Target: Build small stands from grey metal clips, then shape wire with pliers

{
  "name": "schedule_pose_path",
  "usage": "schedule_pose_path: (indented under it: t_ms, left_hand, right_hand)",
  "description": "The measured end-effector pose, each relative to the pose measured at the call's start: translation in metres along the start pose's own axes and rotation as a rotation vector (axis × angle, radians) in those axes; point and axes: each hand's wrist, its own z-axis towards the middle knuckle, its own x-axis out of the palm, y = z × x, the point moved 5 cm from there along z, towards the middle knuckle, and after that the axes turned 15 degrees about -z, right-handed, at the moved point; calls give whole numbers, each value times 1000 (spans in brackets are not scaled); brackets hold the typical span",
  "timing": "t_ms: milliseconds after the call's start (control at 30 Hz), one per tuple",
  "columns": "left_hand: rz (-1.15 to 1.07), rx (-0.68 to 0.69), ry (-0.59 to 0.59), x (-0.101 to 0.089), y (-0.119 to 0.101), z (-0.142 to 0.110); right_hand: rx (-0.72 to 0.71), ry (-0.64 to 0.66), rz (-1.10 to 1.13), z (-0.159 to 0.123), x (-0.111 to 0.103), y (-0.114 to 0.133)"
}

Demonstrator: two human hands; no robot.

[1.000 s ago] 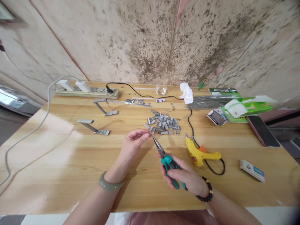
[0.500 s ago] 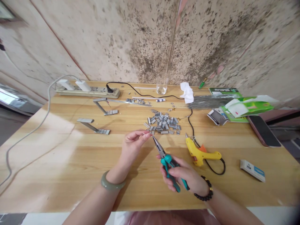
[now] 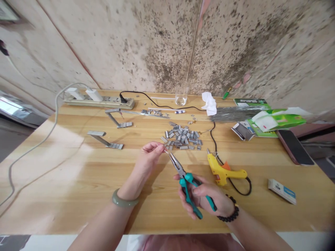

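Note:
My left hand [image 3: 148,158] is pinched on a small metal piece [image 3: 164,150], too small to name, just above the wooden table [image 3: 78,181]. My right hand [image 3: 205,200] grips the teal handles of needle-nose pliers [image 3: 183,176]. The plier tips point up-left and meet the piece at my left fingertips. A pile of grey staple strips [image 3: 181,136] lies just beyond my hands. A yellow glue gun [image 3: 222,170] lies to the right of the pliers.
A power strip [image 3: 101,101] with plugs and cables sits at the back left. Two bent staple structures [image 3: 104,139] lie left of the pile. A glass [image 3: 181,94], tissue [image 3: 209,103], wire bundle [image 3: 232,113], green packets [image 3: 274,120], phone [image 3: 294,146] and small box [image 3: 282,190] lie to the right.
The plier handles have spread apart a little in my right hand, and the tips have edged up-left to the piece in my left fingers. My left hand has barely moved.

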Motion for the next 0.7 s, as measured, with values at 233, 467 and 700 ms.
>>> schedule_pose_path:
  t_ms: [233,467,700]
  left_hand:
    - [-13,-85,-20,4,3,-3]
    - [-18,-110,21,5,4,-4]
    - [12,-97,26,4,5,-4]
  right_hand:
    - [-7,12,-9,-1,2,0]
    - [5,28,-21,-2,2,1]
    - [56,7,-11,-3,3,1]
